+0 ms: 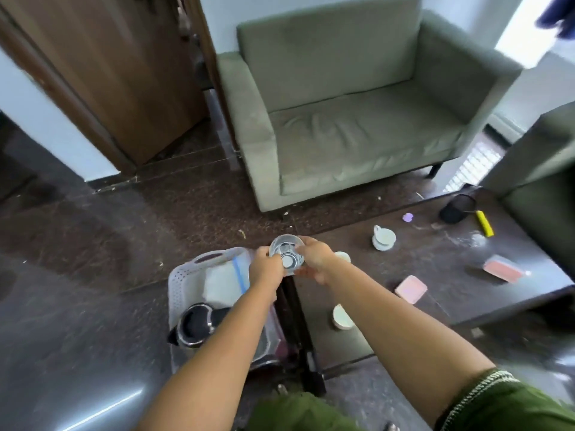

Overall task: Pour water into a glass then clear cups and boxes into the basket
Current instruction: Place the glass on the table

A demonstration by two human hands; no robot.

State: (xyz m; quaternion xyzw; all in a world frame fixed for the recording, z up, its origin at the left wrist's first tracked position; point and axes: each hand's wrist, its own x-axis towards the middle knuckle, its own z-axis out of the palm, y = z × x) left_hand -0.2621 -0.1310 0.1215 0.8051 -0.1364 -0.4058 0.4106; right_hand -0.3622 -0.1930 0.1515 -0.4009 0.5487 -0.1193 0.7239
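Observation:
A clear glass (287, 251) is held between both hands above the gap between the basket and the table's left edge. My left hand (265, 269) grips its left side, my right hand (314, 261) its right side. The white perforated basket (183, 278) stands on the floor to the left, holding a black kettle (196, 323) and a white bag with a blue strip (227, 281). On the dark table (441, 269) lie a white cup on a saucer (384, 237), a small white cup (342, 317), another cup (343, 256) partly behind my right wrist, a pink box (410, 289) and a red box (503, 268).
A black mesh holder (456, 208), a yellow object (485, 223) and a purple lid (407, 217) sit at the table's far end. A grey-green sofa (351, 119) faces me beyond the table; another sofa arm (541, 169) is at right. A wooden door (124, 73) is at back left.

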